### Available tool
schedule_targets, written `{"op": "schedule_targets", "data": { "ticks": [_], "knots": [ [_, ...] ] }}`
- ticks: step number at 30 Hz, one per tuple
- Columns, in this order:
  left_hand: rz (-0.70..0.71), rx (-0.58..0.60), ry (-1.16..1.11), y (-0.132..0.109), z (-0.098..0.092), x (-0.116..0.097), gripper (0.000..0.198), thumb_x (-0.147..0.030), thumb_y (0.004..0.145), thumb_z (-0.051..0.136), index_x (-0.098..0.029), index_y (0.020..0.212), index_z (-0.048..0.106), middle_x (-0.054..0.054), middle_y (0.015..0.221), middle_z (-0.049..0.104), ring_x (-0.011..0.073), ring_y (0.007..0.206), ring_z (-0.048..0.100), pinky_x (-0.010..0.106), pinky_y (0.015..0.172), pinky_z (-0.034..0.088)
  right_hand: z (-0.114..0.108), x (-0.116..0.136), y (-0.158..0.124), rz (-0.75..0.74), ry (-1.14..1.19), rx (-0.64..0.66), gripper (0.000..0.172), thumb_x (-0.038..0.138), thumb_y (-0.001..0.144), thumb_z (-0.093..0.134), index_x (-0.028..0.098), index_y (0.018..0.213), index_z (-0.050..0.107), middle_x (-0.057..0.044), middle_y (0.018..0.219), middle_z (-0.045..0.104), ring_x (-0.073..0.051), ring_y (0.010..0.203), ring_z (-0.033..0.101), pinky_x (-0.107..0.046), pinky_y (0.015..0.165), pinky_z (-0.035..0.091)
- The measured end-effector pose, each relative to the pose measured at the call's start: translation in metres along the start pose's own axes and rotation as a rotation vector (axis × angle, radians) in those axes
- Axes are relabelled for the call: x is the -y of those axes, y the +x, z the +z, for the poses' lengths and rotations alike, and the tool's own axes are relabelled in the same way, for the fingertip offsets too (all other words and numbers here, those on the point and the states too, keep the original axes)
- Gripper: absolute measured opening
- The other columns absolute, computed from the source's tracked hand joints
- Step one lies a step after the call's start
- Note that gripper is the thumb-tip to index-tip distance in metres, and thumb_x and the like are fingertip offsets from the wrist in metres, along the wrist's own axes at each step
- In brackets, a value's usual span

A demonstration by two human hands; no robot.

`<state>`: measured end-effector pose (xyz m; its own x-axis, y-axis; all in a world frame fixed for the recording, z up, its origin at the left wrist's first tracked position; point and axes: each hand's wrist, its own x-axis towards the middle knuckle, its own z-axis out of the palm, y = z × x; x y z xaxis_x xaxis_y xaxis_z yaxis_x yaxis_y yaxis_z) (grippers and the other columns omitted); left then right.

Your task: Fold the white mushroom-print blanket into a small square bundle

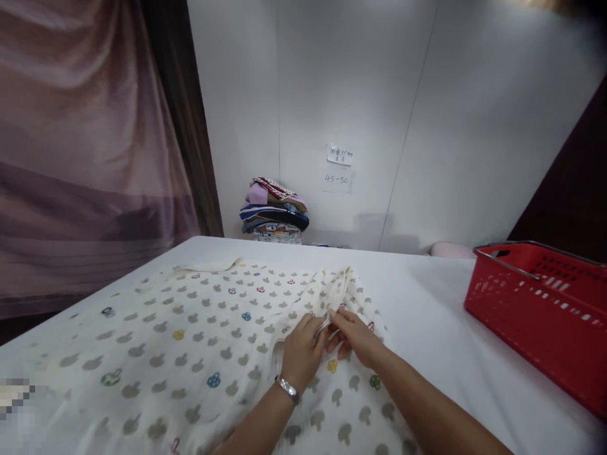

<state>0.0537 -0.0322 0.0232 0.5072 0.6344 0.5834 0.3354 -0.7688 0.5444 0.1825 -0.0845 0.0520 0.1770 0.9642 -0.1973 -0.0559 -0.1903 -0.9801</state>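
Left hand [301, 352] and right hand [356, 336] pinch creased, mushroom-print cloth [215, 316].

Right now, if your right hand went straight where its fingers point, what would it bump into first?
Most likely the patterned cloth, bunched right at the fingertips of my right hand. Beyond that seems to be more cloth, though depth is hard to judge.

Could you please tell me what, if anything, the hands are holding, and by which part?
The left hand and right hand both pinch the printed white cloth at a gathered fold toward its right side.
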Motion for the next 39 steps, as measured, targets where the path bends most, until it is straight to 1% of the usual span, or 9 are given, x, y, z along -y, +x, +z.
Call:
{"op": "schedule_targets", "data": {
  "ticks": [6, 9, 11, 15, 18, 22, 28, 33, 39],
  "knots": [
    [0.102, 0.084, 0.059, -0.011, 0.012, -0.028, 0.012, -0.014, 0.081, 0.044, -0.019, 0.075, 0.053, 0.003, 0.076, 0.057, 0.0169, 0.073, 0.053, 0.028, 0.063, 0.042, 0.007, -0.013, -0.040, -0.062, 0.073, -0.136, 0.045, 0.059, 0.076, 0.053, 0.017, 0.092, 0.056, 0.000, 0.068, 0.059, -0.011, 0.056, 0.055, -0.019, 0.044, 0.043],
    [0.048, 0.123, -0.021, -0.016, 0.014, -0.041, 0.014, -0.016, 0.082, 0.045, -0.020, 0.090, 0.055, 0.004, 0.085, 0.062, 0.0184, 0.081, 0.056, 0.030, 0.070, 0.044, 0.005, -0.014, -0.052, -0.081, 0.063, -0.224, 0.046, 0.060, 0.076, 0.050, 0.016, 0.087, 0.058, -0.002, 0.071, 0.061, -0.012, 0.063, 0.056, -0.020, 0.047, 0.042],
    [-0.012, 0.149, -0.099, -0.017, 0.014, -0.049, 0.027, -0.018, 0.081, 0.046, -0.021, 0.107, 0.052, 0.005, 0.097, 0.063, 0.0192, 0.090, 0.057, 0.032, 0.078, 0.045, 0.000, -0.014, -0.056, -0.089, 0.046, -0.256, 0.047, 0.060, 0.075, 0.051, 0.015, 0.087, 0.059, -0.004, 0.076, 0.063, -0.014, 0.066, 0.058, -0.021, 0.049, 0.043],
    [-0.065, 0.289, -0.275, -0.015, 0.011, -0.063, 0.055, -0.018, 0.079, 0.046, -0.024, 0.132, 0.034, 0.003, 0.112, 0.062, 0.0176, 0.100, 0.057, 0.031, 0.086, 0.045, -0.027, -0.017, -0.061, -0.113, 0.035, -0.263, 0.041, 0.053, 0.071, 0.060, 0.015, 0.088, 0.060, -0.005, 0.080, 0.066, -0.014, 0.066, 0.059, -0.022, 0.054, 0.044],
    [-0.068, 0.370, -0.302, -0.007, 0.001, -0.066, 0.043, -0.021, 0.078, 0.048, -0.025, 0.120, 0.050, 0.001, 0.107, 0.064, 0.0167, 0.093, 0.059, 0.029, 0.083, 0.046, -0.066, -0.010, -0.061, -0.057, 0.020, -0.280, 0.030, 0.041, 0.073, 0.062, 0.014, 0.086, 0.059, -0.005, 0.078, 0.066, -0.014, 0.065, 0.060, -0.025, 0.058, 0.048],
    [-0.084, 0.363, -0.234, 0.007, -0.014, -0.056, 0.026, -0.024, 0.078, 0.048, -0.022, 0.099, 0.063, 0.002, 0.105, 0.065, 0.0161, 0.090, 0.060, 0.027, 0.081, 0.047, -0.135, 0.031, -0.064, -0.025, 0.024, -0.424, 0.011, 0.019, 0.076, 0.057, 0.014, 0.085, 0.056, -0.007, 0.078, 0.067, -0.015, 0.065, 0.062, -0.030, 0.064, 0.052],
    [-0.173, 0.347, -0.096, 0.029, -0.018, -0.024, 0.026, -0.027, 0.080, 0.045, -0.020, 0.097, 0.064, 0.003, 0.097, 0.066, 0.0167, 0.083, 0.061, 0.028, 0.076, 0.047, -0.220, 0.114, -0.085, -0.034, -0.158, -0.567, 0.020, 0.013, 0.076, 0.054, 0.015, 0.096, 0.057, -0.006, 0.077, 0.067, -0.014, 0.062, 0.062, -0.025, 0.058, 0.051],
    [-0.178, 0.278, 0.067, 0.061, -0.004, 0.003, 0.030, -0.025, 0.081, 0.047, -0.019, 0.107, 0.060, 0.006, 0.106, 0.064, 0.0191, 0.093, 0.060, 0.031, 0.085, 0.045, -0.254, 0.155, -0.111, -0.118, -0.411, -0.531, 0.020, 0.024, 0.074, 0.059, 0.017, 0.093, 0.061, -0.004, 0.074, 0.066, -0.014, 0.066, 0.060, -0.022, 0.060, 0.049],
    [-0.080, 0.252, 0.137, 0.117, 0.030, 0.024, 0.039, -0.025, 0.084, 0.046, -0.017, 0.121, 0.050, 0.009, 0.126, 0.052, 0.0220, 0.117, 0.047, 0.035, 0.099, 0.036, -0.266, 0.182, -0.137, -0.144, -0.800, -0.499, 0.024, 0.035, 0.075, 0.055, 0.017, 0.090, 0.060, -0.002, 0.070, 0.062, -0.015, 0.064, 0.056, -0.023, 0.058, 0.045]
  ]
}}
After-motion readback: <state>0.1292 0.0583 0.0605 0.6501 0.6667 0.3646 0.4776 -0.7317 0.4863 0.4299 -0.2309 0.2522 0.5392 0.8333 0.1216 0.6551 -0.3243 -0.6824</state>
